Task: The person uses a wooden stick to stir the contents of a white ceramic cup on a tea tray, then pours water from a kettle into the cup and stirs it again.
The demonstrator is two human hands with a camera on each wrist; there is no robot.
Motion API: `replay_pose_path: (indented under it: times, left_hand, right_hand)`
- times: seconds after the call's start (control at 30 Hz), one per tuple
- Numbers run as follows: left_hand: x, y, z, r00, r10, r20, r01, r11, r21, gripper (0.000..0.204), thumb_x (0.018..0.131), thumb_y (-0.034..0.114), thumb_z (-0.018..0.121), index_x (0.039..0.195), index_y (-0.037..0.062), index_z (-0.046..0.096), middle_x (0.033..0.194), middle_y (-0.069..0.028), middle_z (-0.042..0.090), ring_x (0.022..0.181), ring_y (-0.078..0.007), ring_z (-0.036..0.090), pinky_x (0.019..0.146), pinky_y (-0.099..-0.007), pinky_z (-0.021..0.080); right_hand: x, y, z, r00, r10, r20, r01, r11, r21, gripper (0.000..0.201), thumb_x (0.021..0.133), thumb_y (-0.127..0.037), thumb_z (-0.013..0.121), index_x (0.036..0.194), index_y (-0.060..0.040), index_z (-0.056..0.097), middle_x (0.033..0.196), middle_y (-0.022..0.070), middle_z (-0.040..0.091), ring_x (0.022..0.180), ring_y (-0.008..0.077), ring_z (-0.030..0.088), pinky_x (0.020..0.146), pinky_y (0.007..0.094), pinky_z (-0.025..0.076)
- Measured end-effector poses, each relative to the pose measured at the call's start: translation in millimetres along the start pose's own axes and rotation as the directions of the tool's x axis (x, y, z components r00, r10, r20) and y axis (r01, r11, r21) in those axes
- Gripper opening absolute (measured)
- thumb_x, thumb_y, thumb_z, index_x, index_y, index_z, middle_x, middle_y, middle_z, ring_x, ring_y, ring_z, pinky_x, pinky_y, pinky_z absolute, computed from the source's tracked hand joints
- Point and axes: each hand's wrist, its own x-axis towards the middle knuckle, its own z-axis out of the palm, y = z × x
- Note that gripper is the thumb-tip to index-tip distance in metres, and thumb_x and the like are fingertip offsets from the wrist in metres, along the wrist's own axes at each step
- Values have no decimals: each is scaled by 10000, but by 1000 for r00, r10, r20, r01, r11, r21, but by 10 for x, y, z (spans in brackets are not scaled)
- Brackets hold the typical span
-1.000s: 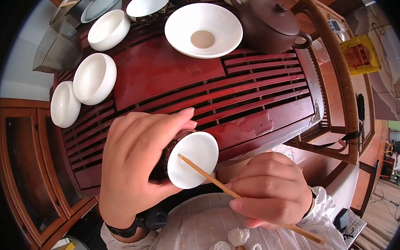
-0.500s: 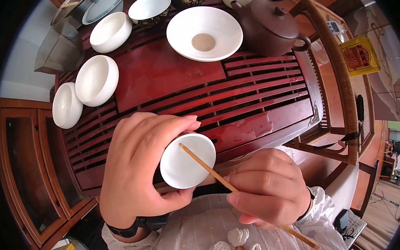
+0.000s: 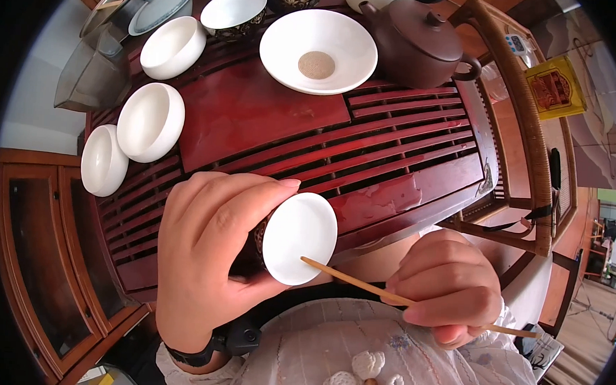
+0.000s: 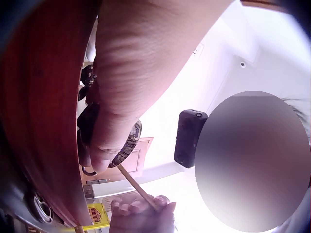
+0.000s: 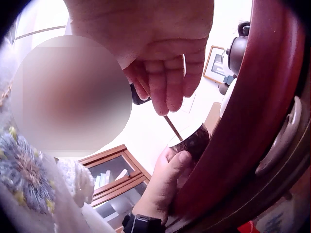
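Note:
My left hand (image 3: 203,257) grips a small teacup (image 3: 301,237) in the head view, white inside with a dark patterned outside. Its mouth is tilted towards me over the near edge of the tea tray (image 3: 270,114). In my right hand (image 3: 449,287) is a thin wooden stick (image 3: 355,281), pinched between thumb and curled fingers. The stick's tip lies over the cup's white inside, close to the lower rim. In the right wrist view the stick (image 5: 173,128) runs down into the mouth of the cup (image 5: 194,144), with the left thumb along the cup's side.
Three white cups, the nearest a white cup (image 3: 105,161), stand along the tray's left side. A wide white bowl (image 3: 320,29) and a brown teapot (image 3: 420,45) stand at the back. Patterned bowls and a lidded bowl (image 3: 161,9) sit far left. Right stands a rattan chair (image 3: 534,128).
The stick's tip has gone from the upper left of the cup's inside to its lower part. My right hand has shifted right, and the cup's tilt has changed slightly.

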Motion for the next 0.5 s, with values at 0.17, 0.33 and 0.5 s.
replay_pose_path:
  times: [0.17,0.33,0.5]
  left_hand:
    - [4,0,4,1000,9,-14,-9,1000,-12,646,564,277,872,1139,117,625,1027,-24,669,882,-244,603,777,-378,426]
    - [3,24,-2,1000,-2,9,2,1000,10,625,512,145,855,1091,63,634,1010,-89,667,894,-284,604,776,-377,449]
    - [10,20,-14,1000,4,22,-4,1000,17,646,503,160,862,1099,62,635,1014,-89,668,902,-285,603,783,-380,449]
  right_hand:
    - [-78,44,-26,992,-47,-121,49,999,7,280,987,-249,532,950,16,613,783,148,647,664,261,603,573,360,479]
    - [-93,25,-79,986,-22,-165,20,1000,-16,296,1010,-256,475,953,16,577,745,151,630,631,254,592,551,356,475]
    - [-96,35,-91,986,4,-165,-4,1000,0,296,1019,-261,459,948,6,567,748,148,635,629,252,593,551,357,472]
